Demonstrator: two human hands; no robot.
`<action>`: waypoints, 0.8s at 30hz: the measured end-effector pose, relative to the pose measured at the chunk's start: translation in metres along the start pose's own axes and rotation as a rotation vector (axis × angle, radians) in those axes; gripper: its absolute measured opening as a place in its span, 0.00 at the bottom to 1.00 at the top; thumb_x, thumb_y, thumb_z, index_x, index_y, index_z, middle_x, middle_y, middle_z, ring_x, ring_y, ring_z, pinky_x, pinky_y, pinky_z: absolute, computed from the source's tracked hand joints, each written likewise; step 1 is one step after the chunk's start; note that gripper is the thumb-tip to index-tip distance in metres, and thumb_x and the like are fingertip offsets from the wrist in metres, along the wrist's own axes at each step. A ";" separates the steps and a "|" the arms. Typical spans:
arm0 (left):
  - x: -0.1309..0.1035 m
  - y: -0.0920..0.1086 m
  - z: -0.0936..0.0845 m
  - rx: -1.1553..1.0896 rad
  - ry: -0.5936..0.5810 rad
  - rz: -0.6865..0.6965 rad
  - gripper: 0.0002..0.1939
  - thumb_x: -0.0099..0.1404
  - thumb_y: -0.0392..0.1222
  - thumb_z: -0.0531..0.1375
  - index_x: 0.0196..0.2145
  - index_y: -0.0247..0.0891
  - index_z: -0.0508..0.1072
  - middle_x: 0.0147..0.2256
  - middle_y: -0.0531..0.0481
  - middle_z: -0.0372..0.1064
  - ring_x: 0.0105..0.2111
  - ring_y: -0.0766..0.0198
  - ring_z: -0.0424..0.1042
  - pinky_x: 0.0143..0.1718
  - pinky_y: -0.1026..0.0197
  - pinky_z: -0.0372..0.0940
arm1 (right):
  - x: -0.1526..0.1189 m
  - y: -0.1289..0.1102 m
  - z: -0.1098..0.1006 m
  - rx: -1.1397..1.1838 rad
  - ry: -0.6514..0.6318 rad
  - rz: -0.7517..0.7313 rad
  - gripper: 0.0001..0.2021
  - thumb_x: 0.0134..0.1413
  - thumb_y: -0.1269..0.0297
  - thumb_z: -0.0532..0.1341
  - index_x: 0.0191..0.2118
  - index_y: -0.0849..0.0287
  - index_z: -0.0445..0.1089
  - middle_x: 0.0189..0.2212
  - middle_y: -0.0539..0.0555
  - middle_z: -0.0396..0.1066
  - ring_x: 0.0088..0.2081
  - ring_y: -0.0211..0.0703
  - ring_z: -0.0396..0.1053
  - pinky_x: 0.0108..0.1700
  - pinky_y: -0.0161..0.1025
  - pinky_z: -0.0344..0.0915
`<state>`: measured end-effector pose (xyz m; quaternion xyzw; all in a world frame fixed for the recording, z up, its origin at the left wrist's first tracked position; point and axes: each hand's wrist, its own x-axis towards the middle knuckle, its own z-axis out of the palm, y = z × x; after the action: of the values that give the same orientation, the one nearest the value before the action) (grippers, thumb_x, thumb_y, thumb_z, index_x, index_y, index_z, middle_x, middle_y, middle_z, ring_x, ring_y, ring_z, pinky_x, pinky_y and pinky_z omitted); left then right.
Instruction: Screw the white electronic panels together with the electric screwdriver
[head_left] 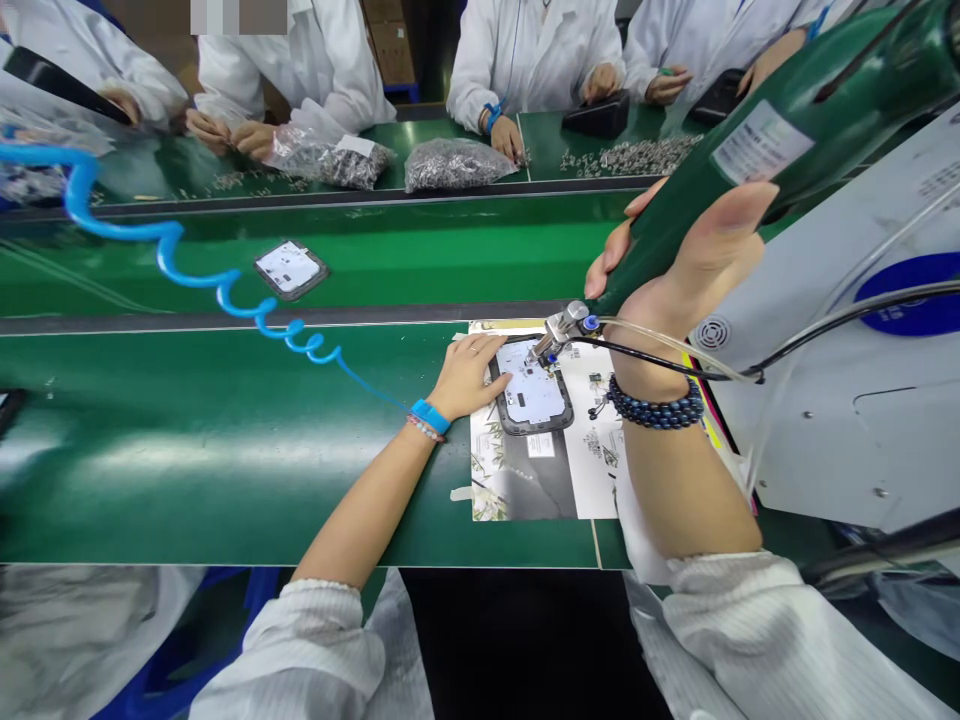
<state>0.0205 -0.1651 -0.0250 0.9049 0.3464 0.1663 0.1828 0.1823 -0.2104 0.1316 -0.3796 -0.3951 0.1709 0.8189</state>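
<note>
My right hand (705, 265) is wrapped around a large green electric screwdriver (675, 225), which tilts down to the left. Its metal nose (559, 330), with thin tubes attached, meets the upper part of a dark-framed panel (536, 400) with a white inner face. Whether the tip touches a screw is too small to tell. At the panel's left edge, my left hand (469, 375) grips it, fingers along the top corner and thumb on the side. Beneath the panel lies a printed sheet (525, 490) on the green bench.
A similar panel (291, 268) lies on the green strip beyond my bench. A coiled blue cord (169, 245) runs to my left wristband. To the right stands a grey-white machine (832, 400). Across, several people in white coats work near bags of small parts (457, 163).
</note>
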 end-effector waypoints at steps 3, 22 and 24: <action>0.000 0.000 0.000 0.007 -0.005 0.004 0.31 0.68 0.52 0.56 0.64 0.38 0.63 0.62 0.43 0.64 0.63 0.48 0.59 0.62 0.46 0.53 | 0.000 -0.002 0.002 -0.019 0.022 0.015 0.30 0.48 0.29 0.59 0.23 0.57 0.65 0.15 0.46 0.54 0.15 0.34 0.57 0.14 0.34 0.52; -0.001 0.002 -0.001 0.018 0.010 -0.002 0.31 0.67 0.51 0.58 0.64 0.35 0.64 0.61 0.41 0.66 0.61 0.48 0.61 0.61 0.48 0.54 | 0.001 0.002 0.002 -0.036 0.016 -0.008 0.32 0.50 0.29 0.58 0.21 0.58 0.62 0.15 0.46 0.54 0.14 0.32 0.56 0.14 0.33 0.52; 0.000 0.002 -0.001 0.019 0.002 -0.006 0.31 0.67 0.51 0.58 0.64 0.36 0.64 0.61 0.41 0.65 0.61 0.47 0.60 0.61 0.47 0.54 | 0.002 0.006 0.000 -0.040 0.008 -0.020 0.32 0.50 0.29 0.57 0.21 0.58 0.62 0.15 0.46 0.53 0.14 0.32 0.57 0.13 0.33 0.52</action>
<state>0.0212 -0.1668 -0.0232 0.9053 0.3511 0.1634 0.1743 0.1838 -0.2051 0.1281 -0.3924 -0.3991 0.1532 0.8144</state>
